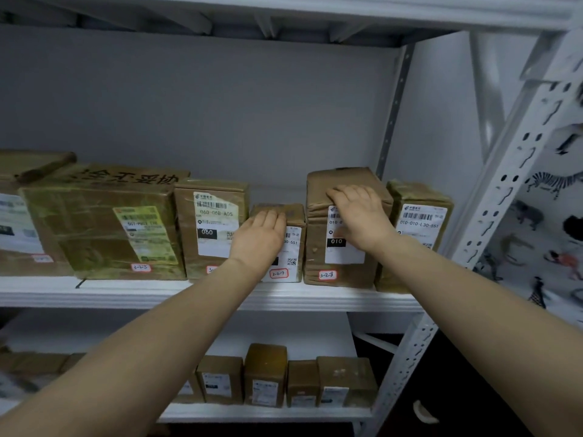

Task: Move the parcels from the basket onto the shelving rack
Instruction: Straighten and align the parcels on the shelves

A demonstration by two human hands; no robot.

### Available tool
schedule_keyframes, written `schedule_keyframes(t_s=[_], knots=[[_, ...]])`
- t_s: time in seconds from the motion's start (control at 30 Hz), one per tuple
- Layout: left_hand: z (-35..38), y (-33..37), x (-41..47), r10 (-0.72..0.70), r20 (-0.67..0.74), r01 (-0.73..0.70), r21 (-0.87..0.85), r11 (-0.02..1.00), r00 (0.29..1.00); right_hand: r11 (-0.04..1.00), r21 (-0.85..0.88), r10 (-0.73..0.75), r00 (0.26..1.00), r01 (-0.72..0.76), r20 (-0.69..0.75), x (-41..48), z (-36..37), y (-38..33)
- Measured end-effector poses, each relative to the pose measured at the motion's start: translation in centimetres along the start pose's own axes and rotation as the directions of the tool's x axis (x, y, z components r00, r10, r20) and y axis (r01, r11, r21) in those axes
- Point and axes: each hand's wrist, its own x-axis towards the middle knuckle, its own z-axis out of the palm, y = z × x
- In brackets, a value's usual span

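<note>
The single head-worn camera faces straight into the white shelving rack (315,7) from close range, a little above the middle shelf (94,293) and tilted slightly down. Its wide angle bends the right upright (504,184). Both forearms (151,335) enter from the near bottom edge, reaching far toward the parcels (104,222).

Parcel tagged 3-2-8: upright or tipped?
Upright. The parcel stands flat on the shelf, label facing out; right hand rests on its top edge.
</note>
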Motion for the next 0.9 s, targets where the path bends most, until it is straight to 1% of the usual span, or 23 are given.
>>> schedule_keyframes(t_s=[0.23, 0.3, 0.37, 0.43, 0.5, 0.53, 0.57, 0.67, 0.77, 0.83, 0.9], knots=[[0.5, 0.1, 0.6, -0.025, 0.014, 0.025, 0.004, 1.000, 1.000, 1.000, 0.004, -0.015, 1.000, 0.015, 0.012, 0.1, 0.0, 0.0], [0.4, 0.1, 0.4, -0.036, 0.003, 0.036, -0.017, 0.999, 0.999, 0.999, 0.008, -0.036, 0.999, 0.036, -0.010, -0.3, -0.1, 0.3], [-0.3, 0.3, 0.4, -0.028, -0.041, 0.026, -0.051, 0.998, 0.999, 0.998, 0.038, -0.055, 0.995, 0.058, -0.080, -0.9, -0.7, 1.0], [-1.4, 0.6, 0.8, 0.022, -0.104, -0.030, -0.078, 0.997, 0.994, 0.996, 0.073, -0.035, 0.989, 0.046, -0.143, -1.5, -1.8, 2.4], [-2.8, 1.3, 1.6, 0.077, -0.217, -0.104, -0.118, 0.988, 0.973, 0.995, 0.101, 0.032, 0.986, -0.016, -0.164, -2.2, -2.9, 4.4], [-3.5, 2.0, 2.1, 0.101, -0.267, -0.142, -0.138, 0.980, 0.958, 0.992, 0.110, 0.076, 0.986, -0.060, -0.151, -2.6, -3.3, 5.5], [-4.1, 2.5, 2.6, 0.129, -0.284, -0.179, -0.155, 0.972, 0.950, 0.988, 0.113, 0.115, 0.985, -0.101, -0.129, -2.9, -3.6, 6.5], [-5.1, 4.5, 4.4, 0.208, -0.213, -0.248, -0.179, 0.952, 0.955, 0.976, 0.088, 0.199, 0.980, -0.199, 0.000, -3.7, -3.9, 8.8], [-5.3, 6.2, 5.9, 0.243, -0.111, -0.255, -0.105, 0.961, 0.964, 0.977, 0.023, 0.208, 0.972, -0.212, 0.111, -4.3, -3.0, 9.6], [-5.0, 7.0, 6.2, 0.220, -0.057, -0.224, -0.094, 0.970, 0.974, 0.979, -0.020, 0.205, 0.969, -0.204, 0.139, -4.6, -2.0, 9.7], [-4.7, 7.5, 6.1, 0.193, -0.054, -0.198, -0.109, 0.974, 0.980, 0.979, -0.048, 0.200, 0.973, -0.196, 0.114, -4.9, -1.2, 9.8]])
